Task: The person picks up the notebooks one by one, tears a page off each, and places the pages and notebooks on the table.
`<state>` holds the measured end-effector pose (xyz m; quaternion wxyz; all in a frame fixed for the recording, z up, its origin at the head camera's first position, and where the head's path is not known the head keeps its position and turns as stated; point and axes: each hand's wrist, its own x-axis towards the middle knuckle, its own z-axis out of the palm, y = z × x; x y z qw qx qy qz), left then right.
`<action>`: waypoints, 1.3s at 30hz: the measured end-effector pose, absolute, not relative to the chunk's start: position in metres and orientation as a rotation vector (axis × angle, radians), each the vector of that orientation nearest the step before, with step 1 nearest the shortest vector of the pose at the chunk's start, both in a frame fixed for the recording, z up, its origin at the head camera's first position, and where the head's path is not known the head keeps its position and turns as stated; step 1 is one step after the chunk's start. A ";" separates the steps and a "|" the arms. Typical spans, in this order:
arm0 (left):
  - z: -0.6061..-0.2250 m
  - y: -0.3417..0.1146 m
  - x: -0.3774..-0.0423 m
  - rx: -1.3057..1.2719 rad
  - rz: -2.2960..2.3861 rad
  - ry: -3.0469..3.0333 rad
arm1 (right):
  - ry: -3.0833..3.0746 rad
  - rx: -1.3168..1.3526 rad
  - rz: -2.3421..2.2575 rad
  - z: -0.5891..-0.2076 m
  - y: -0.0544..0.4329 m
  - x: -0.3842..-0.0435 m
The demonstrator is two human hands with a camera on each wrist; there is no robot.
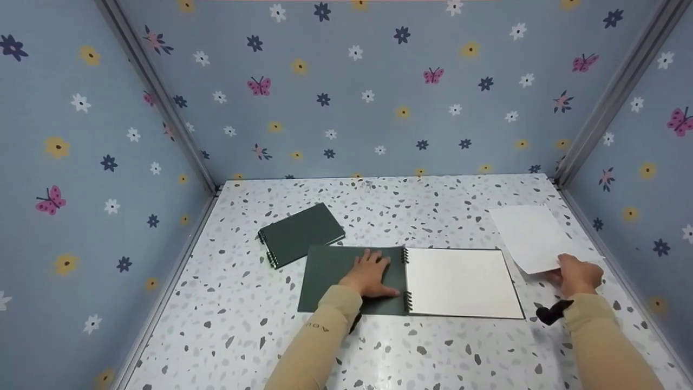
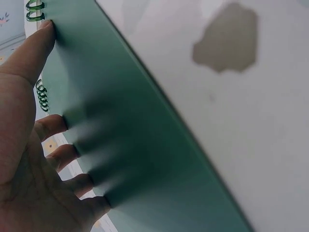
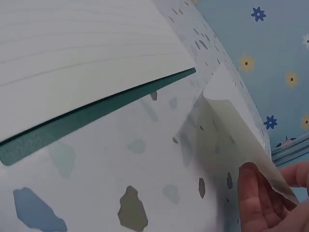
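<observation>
Notebook [image 1: 433, 283]; left hand [image 1: 369, 275] splayed on cover [image 1: 328, 279]; right hand [image 1: 578, 275] pinching paper [image 1: 531, 237]

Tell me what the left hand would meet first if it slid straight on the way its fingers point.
Past the far edge of the green cover, the left hand would likely cross speckled tabletop and meet the patterned back wall first; the closed notebook lies off to its left.
</observation>
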<state>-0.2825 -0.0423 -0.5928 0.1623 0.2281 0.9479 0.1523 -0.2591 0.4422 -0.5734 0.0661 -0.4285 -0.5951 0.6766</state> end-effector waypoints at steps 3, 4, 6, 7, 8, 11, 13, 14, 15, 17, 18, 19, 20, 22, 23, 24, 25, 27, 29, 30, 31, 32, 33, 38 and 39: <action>-0.592 -0.042 -0.282 0.652 0.436 2.697 | -1.906 -1.332 1.963 -0.577 0.448 -0.256; -0.592 -0.042 -0.282 0.654 0.438 2.700 | -1.949 -1.335 1.937 -0.579 0.449 -0.254; -0.592 -0.042 -0.282 0.652 0.438 2.701 | -2.050 -1.327 1.899 -0.581 0.452 -0.251; -0.592 -0.042 -0.282 0.651 0.435 2.701 | -2.107 -1.316 1.879 -0.582 0.454 -0.250; -0.593 -0.042 -0.283 0.650 0.432 2.702 | -2.153 -1.299 1.865 -0.583 0.455 -0.248; -0.594 -0.041 -0.282 0.657 0.426 2.706 | -2.303 -1.295 1.777 -0.585 0.458 -0.242; -0.594 -0.041 -0.282 0.660 0.428 2.703 | -2.394 -1.293 1.700 -0.585 0.461 -0.238; -0.594 -0.041 -0.282 0.661 0.433 2.701 | -2.440 -1.285 1.657 -0.584 0.462 -0.237; -0.594 -0.041 -0.282 0.663 0.437 2.701 | -2.493 -1.274 1.603 -0.583 0.463 -0.235; -0.594 -0.042 -0.282 0.660 0.447 2.697 | -2.592 -1.238 1.488 -0.581 0.466 -0.233; -0.594 -0.042 -0.283 0.658 0.450 2.696 | -2.639 -1.213 1.429 -0.580 0.466 -0.233; -0.594 -0.042 -0.283 0.657 0.453 2.697 | -2.672 -1.187 1.386 -0.579 0.467 -0.233; -0.595 -0.042 -0.284 0.658 0.452 2.699 | -2.700 -1.165 1.354 -0.578 0.467 -0.233; -0.595 -0.042 -0.285 0.659 0.448 2.700 | -2.745 -1.137 1.300 -0.576 0.465 -0.234; -0.595 -0.042 -0.284 0.662 0.448 2.701 | -2.760 -1.123 1.279 -0.575 0.464 -0.234; -0.596 -0.042 -0.284 0.664 0.449 2.700 | -2.769 -1.104 1.269 -0.575 0.461 -0.235; -0.596 -0.043 -0.284 0.665 0.448 2.701 | -2.780 -1.082 1.261 -0.575 0.458 -0.236; -0.597 -0.044 -0.282 0.665 0.446 2.701 | -2.810 -1.026 1.236 -0.575 0.450 -0.239; -0.598 -0.044 -0.281 0.665 0.446 2.706 | -2.838 -0.947 1.206 -0.574 0.440 -0.241; -0.598 -0.044 -0.280 0.666 0.443 2.709 | -2.852 -0.905 1.196 -0.573 0.435 -0.242; -0.598 -0.045 -0.280 0.669 0.439 2.713 | -2.858 -0.864 1.186 -0.572 0.429 -0.243; -0.599 -0.045 -0.279 0.671 0.438 2.717 | -2.858 -0.828 1.180 -0.570 0.424 -0.245; -0.599 -0.045 -0.279 0.674 0.437 2.722 | -2.858 -0.797 1.177 -0.569 0.419 -0.247; -0.597 -0.043 -0.279 0.683 0.418 2.729 | -2.857 -0.696 1.148 -0.562 0.393 -0.256; -0.597 -0.043 -0.279 0.682 0.412 2.728 | -2.864 -0.674 1.142 -0.560 0.388 -0.257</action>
